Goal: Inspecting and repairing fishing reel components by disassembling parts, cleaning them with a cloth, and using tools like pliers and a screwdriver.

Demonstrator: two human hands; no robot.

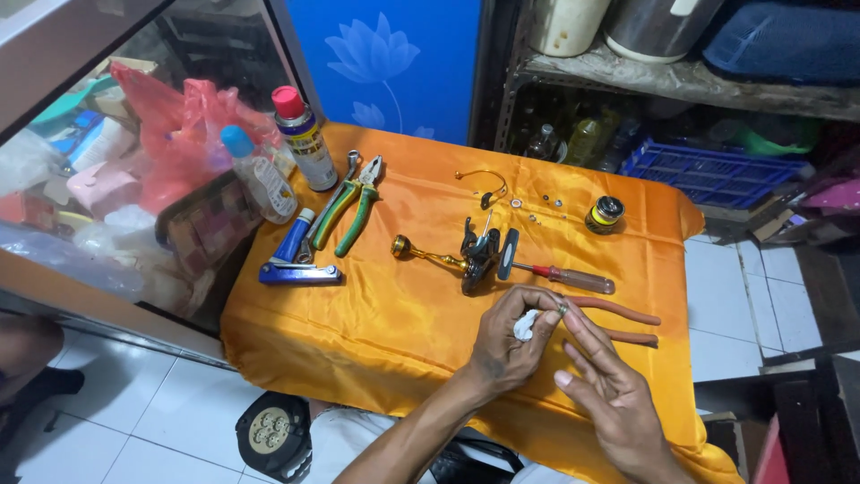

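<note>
Left hand [509, 345] pinches a white cloth [525, 324] and small ring [563, 309], right hand [618, 403] open beside it

Packages at the orange cloth's far edge.
Red-capped spray can [305, 139], yellow-blue label; clear blue-capped bottle [260, 176] beside it; small round yellow-banded tin [606, 214] far right.

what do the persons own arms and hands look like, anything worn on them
Both hands are bare: the left hand and the right hand show no gloves, and no rings or watch can be made out. The forearms are uncovered too, with no sleeve reaching into view. The fingers are bare and long.
</note>
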